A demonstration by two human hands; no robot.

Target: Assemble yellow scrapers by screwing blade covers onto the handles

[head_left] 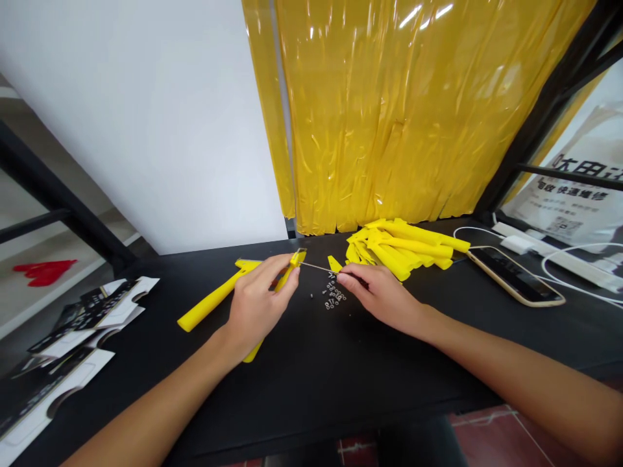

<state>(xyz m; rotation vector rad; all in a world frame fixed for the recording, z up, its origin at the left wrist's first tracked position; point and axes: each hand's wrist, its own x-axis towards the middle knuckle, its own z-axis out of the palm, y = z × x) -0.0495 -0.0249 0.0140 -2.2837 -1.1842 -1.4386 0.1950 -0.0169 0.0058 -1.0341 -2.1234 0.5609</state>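
Observation:
My left hand (263,295) is closed around a yellow plastic handle (293,261). A small metal piece shows at its top, and its lower end sticks out below my palm. My right hand (372,292) pinches a thin metal rod (318,266), whose far tip meets the top of the yellow handle; my fingers hide its near end. Just beyond my right fingertips is a small yellow piece (333,264). Several small nuts and screws (335,298) lie loose on the table between my hands. Another yellow handle (209,305) lies left of my left hand.
A pile of yellow handles (403,246) lies behind my right hand. At right are a phone (516,275), white cables and a power strip (584,259). Black and white cardboard pieces (92,324) lie at left on the black table (311,383). A yellow plastic curtain (389,130) hangs behind.

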